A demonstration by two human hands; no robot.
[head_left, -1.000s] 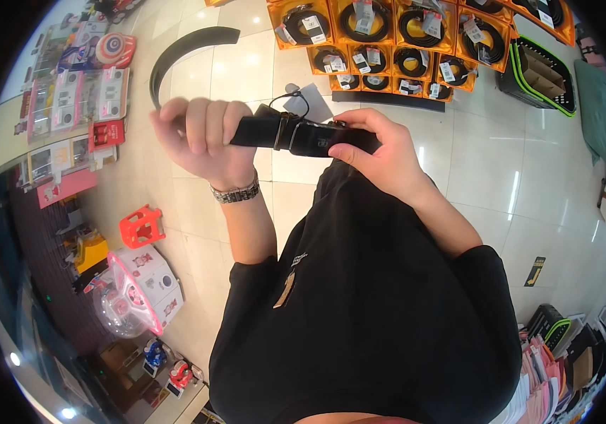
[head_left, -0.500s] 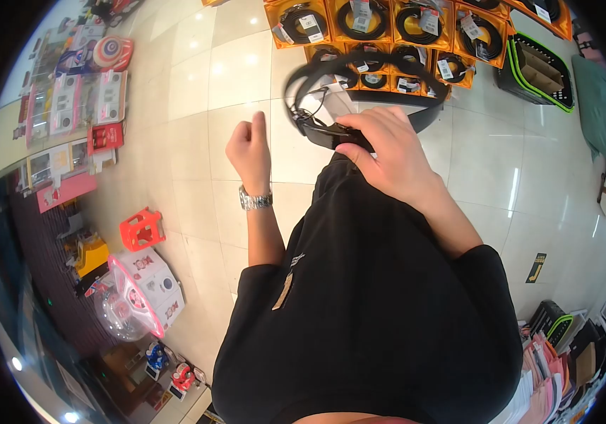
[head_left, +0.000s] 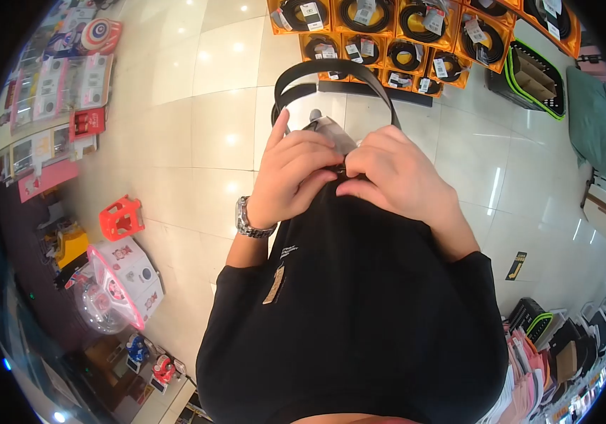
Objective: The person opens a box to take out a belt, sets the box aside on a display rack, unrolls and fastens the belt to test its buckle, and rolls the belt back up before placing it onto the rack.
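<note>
Left hand [head_left: 290, 173] and right hand [head_left: 400, 173] nearly closed, both pinching black belt [head_left: 333, 66]; tiled floor [head_left: 197, 134] below, orange boxes [head_left: 366, 48] ahead.

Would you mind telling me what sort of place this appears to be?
Most likely a shop: rows of tagged, coiled black belts are on display, a shopping basket with a green rim stands on the tiled floor, and what looks like clothing is packed together nearby.

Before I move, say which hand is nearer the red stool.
Left. In view, the left hand is up and to the right of the red stool; the right hand is farther right.
</note>
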